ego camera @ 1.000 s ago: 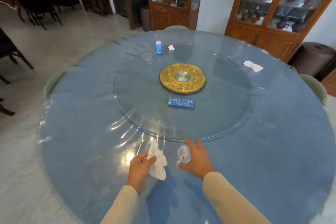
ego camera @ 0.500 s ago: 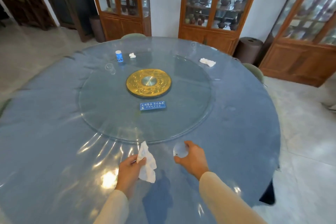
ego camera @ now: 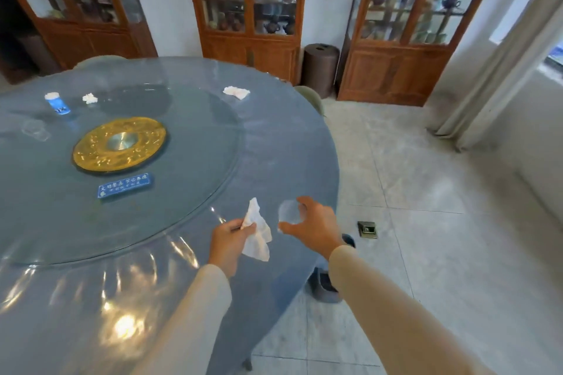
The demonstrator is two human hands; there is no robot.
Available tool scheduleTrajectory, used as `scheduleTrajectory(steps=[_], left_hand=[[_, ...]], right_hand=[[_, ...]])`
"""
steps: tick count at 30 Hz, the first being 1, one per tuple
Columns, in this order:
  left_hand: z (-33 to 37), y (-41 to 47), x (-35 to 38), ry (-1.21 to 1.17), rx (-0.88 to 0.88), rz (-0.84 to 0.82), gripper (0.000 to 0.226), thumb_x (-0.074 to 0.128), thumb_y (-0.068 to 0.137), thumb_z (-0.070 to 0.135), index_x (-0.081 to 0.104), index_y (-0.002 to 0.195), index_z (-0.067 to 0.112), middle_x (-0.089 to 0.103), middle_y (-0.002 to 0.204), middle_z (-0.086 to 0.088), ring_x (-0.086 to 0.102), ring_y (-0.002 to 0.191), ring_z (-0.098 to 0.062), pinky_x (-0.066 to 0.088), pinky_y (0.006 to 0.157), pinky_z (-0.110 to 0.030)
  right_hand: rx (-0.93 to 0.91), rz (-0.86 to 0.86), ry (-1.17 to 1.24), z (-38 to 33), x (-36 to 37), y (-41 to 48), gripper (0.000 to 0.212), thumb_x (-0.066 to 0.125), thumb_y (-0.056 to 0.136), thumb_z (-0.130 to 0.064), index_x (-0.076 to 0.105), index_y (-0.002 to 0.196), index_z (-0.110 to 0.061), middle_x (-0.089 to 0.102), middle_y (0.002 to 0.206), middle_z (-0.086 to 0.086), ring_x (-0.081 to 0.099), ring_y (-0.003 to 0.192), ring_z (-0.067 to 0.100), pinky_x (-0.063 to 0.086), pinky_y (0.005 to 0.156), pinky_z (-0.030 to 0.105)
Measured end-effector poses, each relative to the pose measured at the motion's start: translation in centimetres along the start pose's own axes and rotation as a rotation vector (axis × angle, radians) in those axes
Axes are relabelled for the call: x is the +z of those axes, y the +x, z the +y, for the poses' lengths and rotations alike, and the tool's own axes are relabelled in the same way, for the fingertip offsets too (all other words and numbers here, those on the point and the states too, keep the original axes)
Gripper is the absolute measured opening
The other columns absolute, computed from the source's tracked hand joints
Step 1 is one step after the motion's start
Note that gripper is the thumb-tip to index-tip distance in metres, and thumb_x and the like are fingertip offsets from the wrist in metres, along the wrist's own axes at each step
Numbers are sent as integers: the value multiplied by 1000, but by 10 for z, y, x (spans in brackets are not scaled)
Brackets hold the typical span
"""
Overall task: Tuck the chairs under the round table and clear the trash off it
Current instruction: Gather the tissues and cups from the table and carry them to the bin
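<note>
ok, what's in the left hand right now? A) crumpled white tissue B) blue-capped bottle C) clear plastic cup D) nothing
A: the left hand pinches a crumpled white tissue above the table's edge, while the clear plastic cup is in the right hand.

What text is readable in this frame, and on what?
Blue sign on the glass turntable: two rows of white Chinese characters, too blurred to read.
Blue bottle at the far side of the turntable: dark marks on the label, unreadable.
Gold disc: embossed pattern only, no legible text.
Tissue in the left hand, clear cup in the right hand: no print visible.
</note>
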State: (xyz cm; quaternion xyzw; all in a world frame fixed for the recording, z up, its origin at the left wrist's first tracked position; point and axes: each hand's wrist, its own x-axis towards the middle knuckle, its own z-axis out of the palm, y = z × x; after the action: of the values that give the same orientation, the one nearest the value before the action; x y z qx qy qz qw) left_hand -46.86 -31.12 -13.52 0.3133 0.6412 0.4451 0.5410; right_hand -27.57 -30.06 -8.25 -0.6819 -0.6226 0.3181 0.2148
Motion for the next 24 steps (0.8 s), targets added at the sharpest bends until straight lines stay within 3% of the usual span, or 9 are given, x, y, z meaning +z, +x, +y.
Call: scheduleTrajectory(steps=[6, 9, 12, 16, 21, 24], left_hand=[[23, 13, 143, 17, 9, -45, 12, 72, 88, 2, 74, 100, 3, 70, 94, -12, 63, 85, -27, 50, 77, -33], [31, 24, 210, -18, -23, -93, 24, 73, 88, 2, 73, 112, 1, 73, 103, -14, 68, 94, -30, 55, 90, -43], [39, 38, 268, 8, -19, -149, 16, 73, 89, 6, 76, 104, 10, 76, 98, -9, 71, 95, -29, 57, 93, -45], [52, 66, 335, 62, 3, -187, 11, 74, 89, 6, 75, 88, 17, 74, 92, -9, 70, 90, -31, 56, 82, -40], [70, 120, 405, 76, -2, -191, 15, 74, 88, 7, 74, 102, 14, 73, 98, -7, 68, 90, -26, 51, 65, -28], [86, 166, 451, 82, -20, -196, 24, 75, 88, 12, 75, 112, 10, 75, 105, -8, 70, 97, -28, 51, 65, -28]], right_hand=[[54, 117, 53, 88, -115, 37, 84, 84, 69, -49, 52, 139, -18, 65, 127, 1, 61, 116, 21, 51, 97, 34], [79, 166, 75, 125, -157, 53, 87, 85, 69, -51, 50, 141, -18, 64, 126, 0, 60, 117, 19, 52, 98, 36], [116, 193, 90, 156, -191, 75, 89, 86, 68, -51, 49, 142, -18, 62, 130, 2, 60, 117, 18, 55, 94, 37], [156, 205, 71, 197, -227, 115, 90, 84, 68, -54, 48, 143, -19, 61, 131, 2, 61, 116, 17, 52, 98, 33], [162, 204, 48, 235, -270, 183, 91, 83, 67, -57, 48, 142, -20, 61, 132, 2, 60, 117, 17, 52, 99, 35], [152, 195, 17, 252, -302, 243, 92, 84, 67, -57, 49, 142, -18, 62, 130, 3, 61, 115, 17, 52, 99, 34]])
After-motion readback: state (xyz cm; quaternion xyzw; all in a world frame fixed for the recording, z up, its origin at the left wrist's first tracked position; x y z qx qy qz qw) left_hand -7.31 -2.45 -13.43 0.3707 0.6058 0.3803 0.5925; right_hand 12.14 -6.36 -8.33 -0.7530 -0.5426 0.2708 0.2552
